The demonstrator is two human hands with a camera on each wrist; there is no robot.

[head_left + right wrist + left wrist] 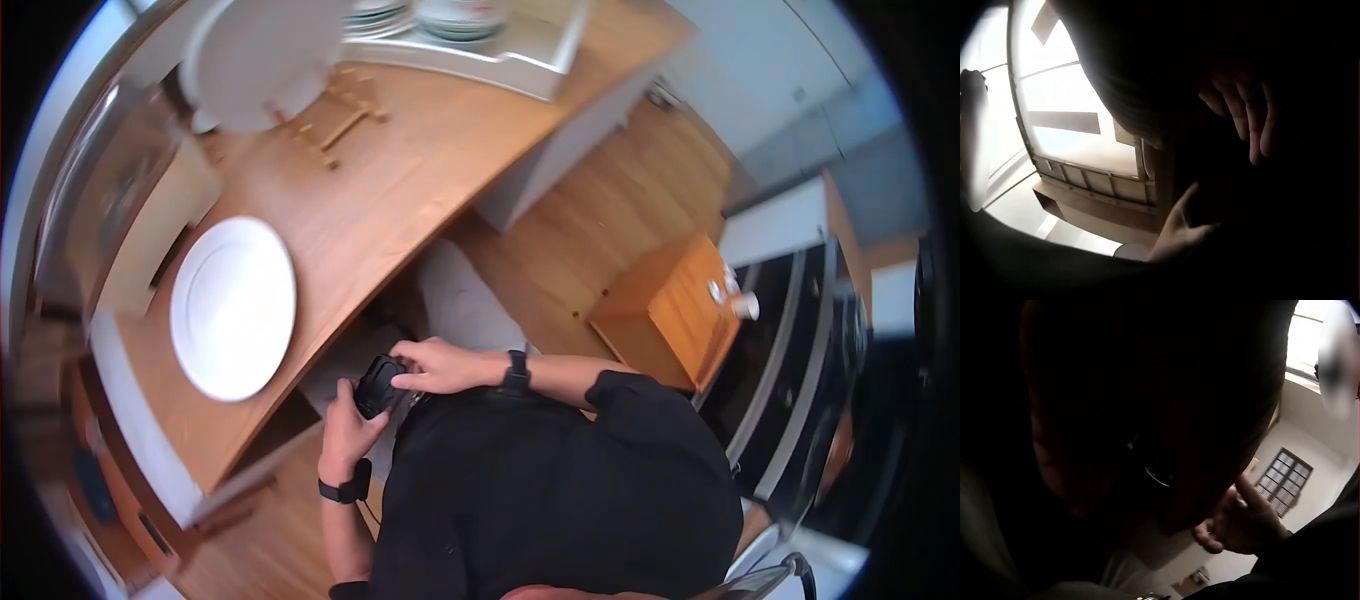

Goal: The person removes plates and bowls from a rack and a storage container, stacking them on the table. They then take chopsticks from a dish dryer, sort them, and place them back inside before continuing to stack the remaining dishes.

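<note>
In the head view a small black palm-sized device (378, 386) sits between both hands, low in front of the dark shirt, just off the table's edge. My left hand (352, 432) grips its near side, with the thumb across it. From the other side my right hand (445, 366) holds its edge between thumb and fingers. Deep shadow covers most of the left wrist view, where the right hand (1244, 522) shows with bent fingers. In the right wrist view the left hand (1179, 231) appears below, and the right hand's fingers (1254, 122) hang in shade.
On the wooden table (370, 190) stand a white oval plate (235, 310), a wooden rack (340, 125) and a white tray (490, 70) with stacked dishes. A chair (165, 220) is beyond the table. A wooden cabinet (650, 310) and dark drawers (770, 360) lie to the right.
</note>
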